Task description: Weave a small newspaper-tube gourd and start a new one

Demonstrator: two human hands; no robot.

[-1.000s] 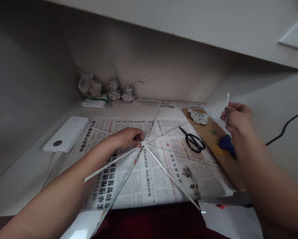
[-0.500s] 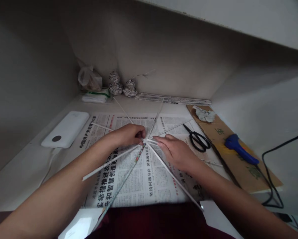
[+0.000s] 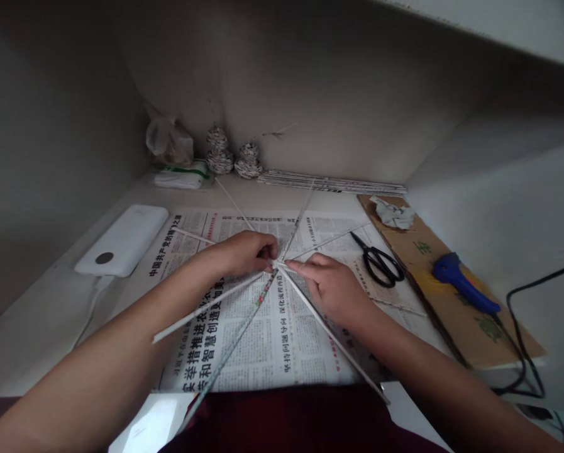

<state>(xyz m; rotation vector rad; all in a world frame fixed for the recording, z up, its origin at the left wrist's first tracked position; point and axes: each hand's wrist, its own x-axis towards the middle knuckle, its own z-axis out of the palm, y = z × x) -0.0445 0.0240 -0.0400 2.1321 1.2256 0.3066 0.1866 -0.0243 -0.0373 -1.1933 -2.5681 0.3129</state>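
Note:
Several thin rolled-paper sticks (image 3: 310,302) radiate like spokes from a crossing point over a newspaper sheet (image 3: 244,340). My left hand (image 3: 253,251) is closed in a pinch on the sticks at the crossing, from the left. From the right, my right hand (image 3: 331,286) reaches the same spot, its index finger stretched to the crossing and the other fingers curled around a paper stick; its grip is partly hidden. One patterned stick (image 3: 234,343) runs towards my body, and a pale one (image 3: 206,311) passes over my left forearm.
Black scissors (image 3: 380,264) lie right of the newspaper. Beyond them, a blue glue gun (image 3: 465,283) and crumpled paper (image 3: 395,214) rest on cardboard (image 3: 432,251). A white power bank (image 3: 124,242) is at left. Woven gourds (image 3: 248,161) and spare paper sticks (image 3: 338,182) line the back wall.
My right index finger has straightened and moved slightly left onto the crossing, with the other fingers curling more. My left hand keeps its pinch. The view has shifted slightly.

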